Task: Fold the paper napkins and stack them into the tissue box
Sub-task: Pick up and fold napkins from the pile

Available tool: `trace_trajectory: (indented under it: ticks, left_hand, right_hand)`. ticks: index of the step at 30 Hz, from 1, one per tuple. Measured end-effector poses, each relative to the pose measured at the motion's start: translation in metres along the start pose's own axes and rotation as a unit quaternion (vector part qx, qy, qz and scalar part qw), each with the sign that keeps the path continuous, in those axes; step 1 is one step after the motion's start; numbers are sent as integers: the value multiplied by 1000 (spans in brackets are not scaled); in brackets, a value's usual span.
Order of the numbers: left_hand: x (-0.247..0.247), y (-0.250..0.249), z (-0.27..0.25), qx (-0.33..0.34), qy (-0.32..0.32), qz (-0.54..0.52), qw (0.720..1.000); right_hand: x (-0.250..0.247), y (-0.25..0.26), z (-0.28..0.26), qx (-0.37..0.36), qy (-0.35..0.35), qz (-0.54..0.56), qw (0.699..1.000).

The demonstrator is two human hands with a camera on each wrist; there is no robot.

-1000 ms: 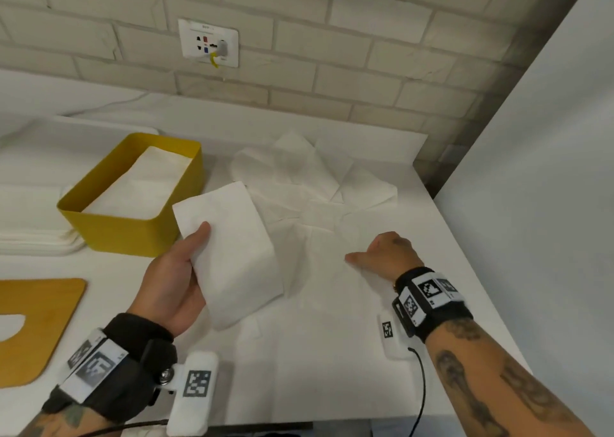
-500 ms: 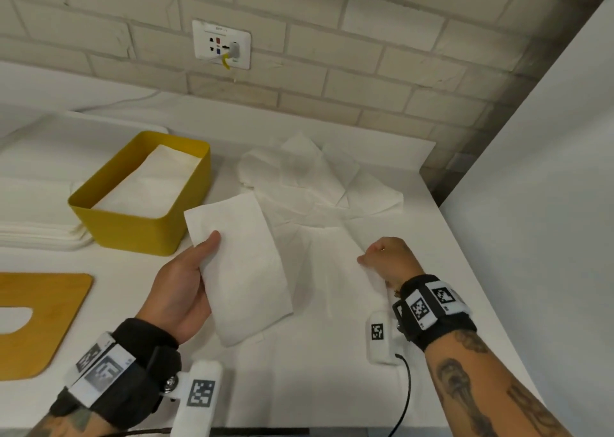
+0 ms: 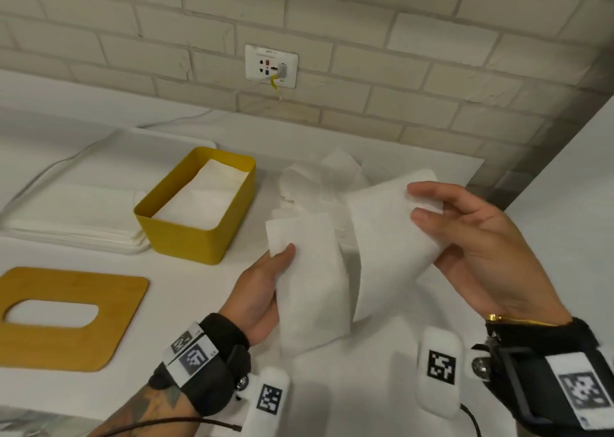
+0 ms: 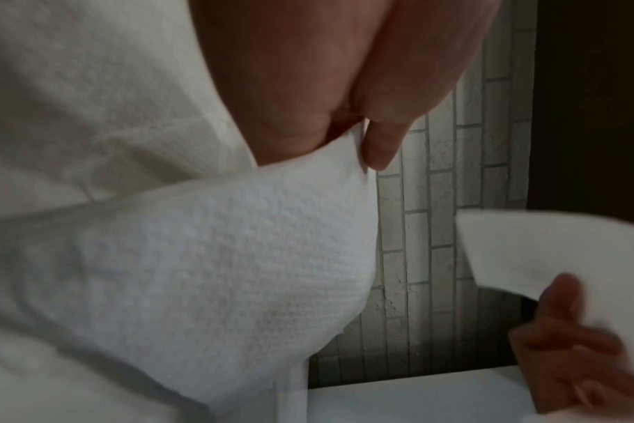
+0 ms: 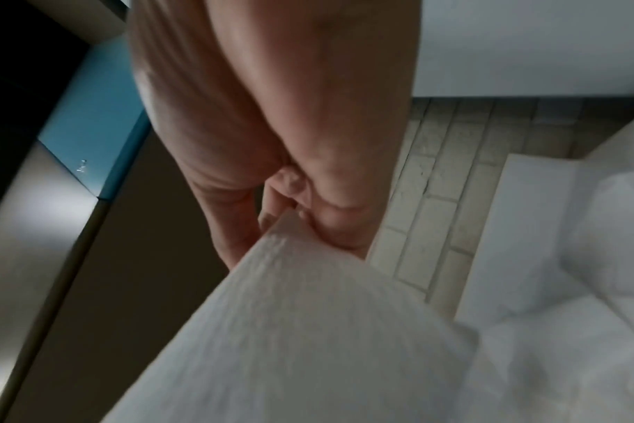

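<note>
the left hand [image 3: 262, 290] is pinching a folded, dimpled white napkin [image 3: 312, 284] under its thumb; the right hand [image 3: 478, 254] is gripping a second, limp napkin [image 3: 388, 237] by its edge. both are hanging above the white table [image 3: 199, 303], right of the yellow tissue box [image 3: 186, 240] holding folded napkins. a loose napkin pile [image 3: 319, 181] is lying behind; a wooden slotted lid [image 3: 66, 343] is lying left.

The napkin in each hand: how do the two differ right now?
The left hand grips a narrow, folded napkin hanging downward. The right hand grips a wider napkin, raised higher and curving, with its lower end trailing down toward the table. Both are white, textured paper.
</note>
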State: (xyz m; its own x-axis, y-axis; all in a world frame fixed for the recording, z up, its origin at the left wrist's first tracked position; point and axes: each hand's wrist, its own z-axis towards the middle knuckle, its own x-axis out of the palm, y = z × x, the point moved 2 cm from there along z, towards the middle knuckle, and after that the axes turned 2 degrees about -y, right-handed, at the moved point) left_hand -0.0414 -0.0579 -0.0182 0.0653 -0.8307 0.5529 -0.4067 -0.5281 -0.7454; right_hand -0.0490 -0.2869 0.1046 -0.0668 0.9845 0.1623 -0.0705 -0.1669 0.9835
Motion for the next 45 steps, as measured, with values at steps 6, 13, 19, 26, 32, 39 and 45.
trace_trajectory:
  ticks: [6,13,19,26,32,39,45]
  left_hand:
    - [4,1,2,-12,39,-23,999]
    - [-3,-3,1,-18,3,-35,999]
    - [-8,-5,-1,-22,4,-39,999]
    - [-18,0,0,-8,-10,-43,999]
    - [-40,-9,7,26,-60,-52,997]
    - [-57,-23,4,50,-104,-45,992]
    - [-59,-26,2,37,-115,-33,992]
  right_hand:
    - [35,-58,0,55,38,-121,990]
    - [48,-102,-4,92,12,-127,988]
    - [54,-108,-3,87,27,-133,987]
    - [63,-127,-10,73,34,-167,983]
    - [40,-136,-16,123,40,-231,964]
    - [-21,-121,27,173,-102,-350,915]
    - [-7,-148,66,263,-71,-450,850]
